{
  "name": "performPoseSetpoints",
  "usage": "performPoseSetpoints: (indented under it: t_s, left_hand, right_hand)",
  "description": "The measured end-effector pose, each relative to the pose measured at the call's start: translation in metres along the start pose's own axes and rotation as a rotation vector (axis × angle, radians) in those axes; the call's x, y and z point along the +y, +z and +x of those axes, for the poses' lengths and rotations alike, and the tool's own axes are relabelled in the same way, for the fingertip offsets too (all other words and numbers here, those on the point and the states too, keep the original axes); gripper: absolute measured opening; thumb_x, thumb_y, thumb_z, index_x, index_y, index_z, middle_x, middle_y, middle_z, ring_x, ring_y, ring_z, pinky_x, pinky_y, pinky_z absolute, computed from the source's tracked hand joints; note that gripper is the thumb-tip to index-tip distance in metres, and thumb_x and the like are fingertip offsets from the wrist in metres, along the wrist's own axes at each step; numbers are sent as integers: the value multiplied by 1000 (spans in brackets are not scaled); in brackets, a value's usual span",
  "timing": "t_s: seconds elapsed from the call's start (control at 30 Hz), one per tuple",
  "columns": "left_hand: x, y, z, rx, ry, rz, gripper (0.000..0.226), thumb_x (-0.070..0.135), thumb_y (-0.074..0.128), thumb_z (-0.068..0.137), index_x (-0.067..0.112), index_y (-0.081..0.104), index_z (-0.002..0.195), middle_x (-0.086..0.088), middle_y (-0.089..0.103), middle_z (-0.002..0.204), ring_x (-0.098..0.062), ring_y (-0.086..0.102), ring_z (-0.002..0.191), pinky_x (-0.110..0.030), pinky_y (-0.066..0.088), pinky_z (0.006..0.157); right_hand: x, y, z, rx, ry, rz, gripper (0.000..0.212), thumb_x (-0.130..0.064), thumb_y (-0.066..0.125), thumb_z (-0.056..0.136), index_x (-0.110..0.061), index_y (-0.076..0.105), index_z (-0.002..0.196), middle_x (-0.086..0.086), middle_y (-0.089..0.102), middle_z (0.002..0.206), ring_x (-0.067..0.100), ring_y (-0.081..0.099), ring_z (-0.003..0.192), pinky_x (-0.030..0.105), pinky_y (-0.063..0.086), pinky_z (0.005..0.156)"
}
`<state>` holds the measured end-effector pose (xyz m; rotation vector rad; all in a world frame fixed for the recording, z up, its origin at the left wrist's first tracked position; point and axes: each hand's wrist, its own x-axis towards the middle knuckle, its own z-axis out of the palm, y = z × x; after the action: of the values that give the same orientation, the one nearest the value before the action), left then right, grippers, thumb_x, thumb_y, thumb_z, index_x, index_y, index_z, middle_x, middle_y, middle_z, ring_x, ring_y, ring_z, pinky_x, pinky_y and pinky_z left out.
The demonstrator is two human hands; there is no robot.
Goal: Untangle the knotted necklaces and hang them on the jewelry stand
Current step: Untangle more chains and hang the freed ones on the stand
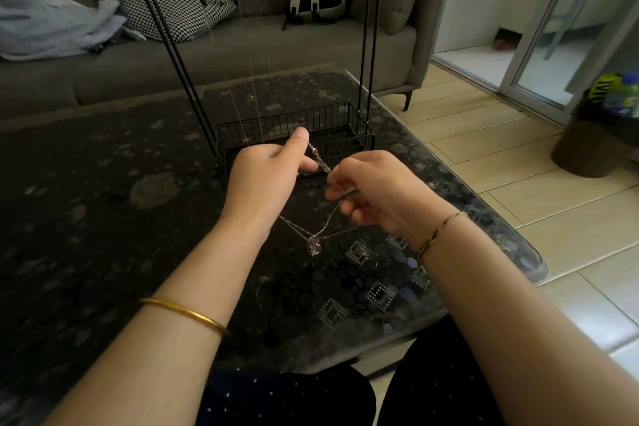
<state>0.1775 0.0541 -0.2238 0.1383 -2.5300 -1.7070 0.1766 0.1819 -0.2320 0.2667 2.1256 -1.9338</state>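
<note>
So that the tangle hangs free to be worked loose, it seems, the left hand (273,171) holds the necklace (321,162) looped over its raised forefinger while the right hand (375,192) pinches it, above the table (103,183), near the stand (339,142).

Left forearm (193,273): bare; plain gold bangle (185,312), smooth, thin, well back from left hand (266,176). Right forearm (501,304): bare; thin braided bracelet (437,233), gold and dark strands, just behind right hand (373,190). Lap: dark navy garment (276,398), small white dots.
</note>
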Motion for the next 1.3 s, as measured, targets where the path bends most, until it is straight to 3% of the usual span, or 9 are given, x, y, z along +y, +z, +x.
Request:
performPoseSetpoints:
  t_s: [0.07, 0.1, 0.17, 0.23, 0.33, 0.4, 0.53, 0.7, 1.3]
  left_hand:
    - [1, 1, -1, 4, -8, -50, 41, 47, 48, 95, 24, 71, 72, 16, 62, 65, -23, 56, 73, -29, 41, 70]
    - [2, 2, -1, 2, -17, -76, 39, 47, 49, 95, 24, 71, 72, 19, 56, 77, -15, 57, 91, -35, 45, 80]
    - [4, 2, -2, -13, -28, -95, 37, 47, 49, 95, 25, 70, 74, 15, 51, 89, -23, 52, 109, -47, 43, 101]
    - [3, 1, -1, -40, -43, -88, 36, 48, 49, 95, 26, 70, 76, 10, 52, 99, -36, 51, 119, -52, 40, 104]
    - [1, 2, 0, -94, -76, -79, 36, 53, 48, 94, 28, 70, 82, -3, 63, 88, -16, 62, 74, -34, 51, 62]
    - [1, 1, 1, -119, -90, -83, 36, 55, 48, 93, 28, 71, 85, 1, 52, 67, -6, 42, 54, -24, 32, 47]
    - [-1, 1, 3, -148, -96, -121, 39, 58, 48, 91, 27, 71, 89, 5, 40, 62, -6, 35, 48, -20, 26, 43]
    - [-2, 0, 6, -142, -110, -130, 41, 60, 47, 90, 27, 70, 86, 3, 36, 61, -9, 29, 47, -21, 25, 41]
    - [-3, 1, 7, -177, -208, -112, 65, 67, 33, 92, 15, 72, 91, 4, 37, 57, -7, 29, 44, -21, 24, 41]
  right_hand:
    - [0, 1, 0, -21, 31, -29, 19, -9, 43, 92, -6, 56, 79, 11, 58, 74, 7, 42, 33, 16, 34, 36]
    - [-1, 0, 0, -27, 33, -35, 19, -9, 43, 92, -6, 56, 78, 11, 56, 76, 7, 40, 33, 15, 31, 35]
    - [-1, -1, 1, -28, 14, -21, 18, -7, 44, 91, -6, 55, 77, 12, 53, 77, 7, 34, 34, 14, 25, 34]
    - [-1, -2, 1, -18, -19, -9, 16, -6, 46, 91, -5, 55, 77, 12, 53, 76, 6, 32, 33, 13, 22, 33]
    - [1, -3, 0, -16, -76, -27, 11, -6, 51, 91, -5, 58, 84, 11, 60, 77, 4, 34, 31, 13, 24, 31]
    - [2, -4, 1, -9, -107, -40, 6, -4, 53, 91, -7, 58, 88, 11, 63, 78, 3, 35, 31, 14, 26, 30]
    - [3, -3, 3, 12, -165, -44, 20, 4, 64, 81, -10, 58, 94, 10, 60, 70, 5, 36, 29, 15, 26, 32]
    - [3, -2, 3, 3, -188, -35, 23, 3, 63, 82, -11, 57, 99, 23, 67, 90, 6, 33, 29, 14, 24, 32]
    - [2, -2, 0, 32, -337, -231, 15, -21, 60, 91, -22, 67, 104, 3, 53, 51, 6, 31, 28, 17, 25, 31]
